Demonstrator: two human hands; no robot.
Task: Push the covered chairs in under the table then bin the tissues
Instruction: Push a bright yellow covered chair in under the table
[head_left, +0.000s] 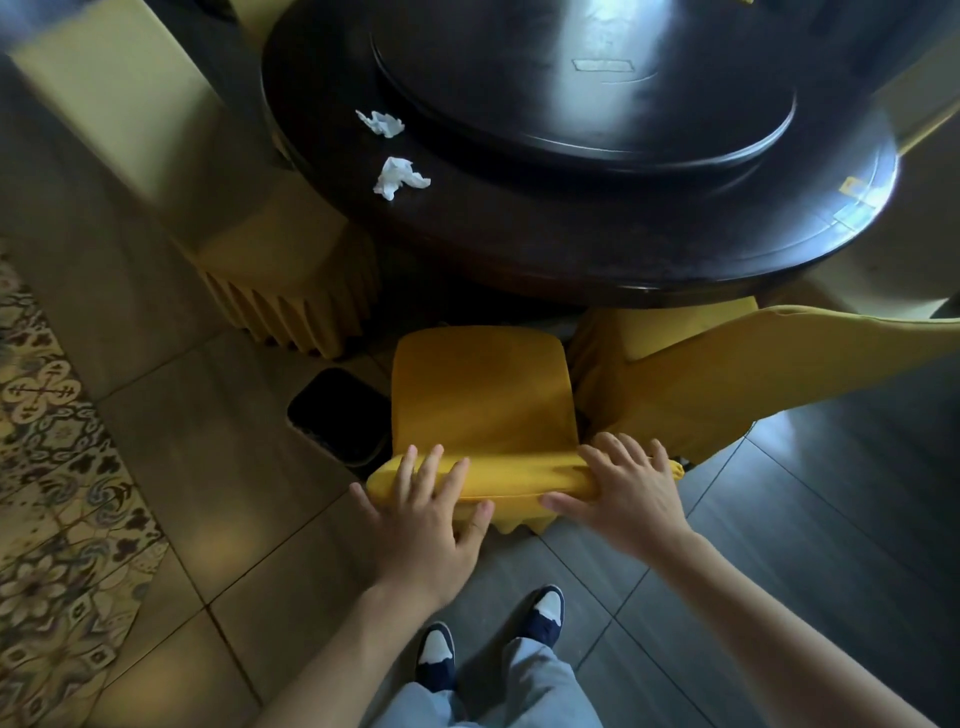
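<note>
A chair in a yellow cover (483, 395) stands in front of me, its seat partly out from under the dark round table (545, 244). My left hand (426, 514) and my right hand (623, 493) lie with straight, spread fingers on the top edge of its backrest. Two crumpled white tissues (384, 123) (399, 177) lie on the table's left rim. A black bin (337, 413) stands on the floor to the left of the chair.
Another covered chair (727, 374) stands to the right, angled out from the table. A third covered chair (280, 275) is at the left. A dark turntable (587, 104) sits on the table. A patterned carpet (47, 467) lies at the far left. My shoes (436, 654) stand on the tiles.
</note>
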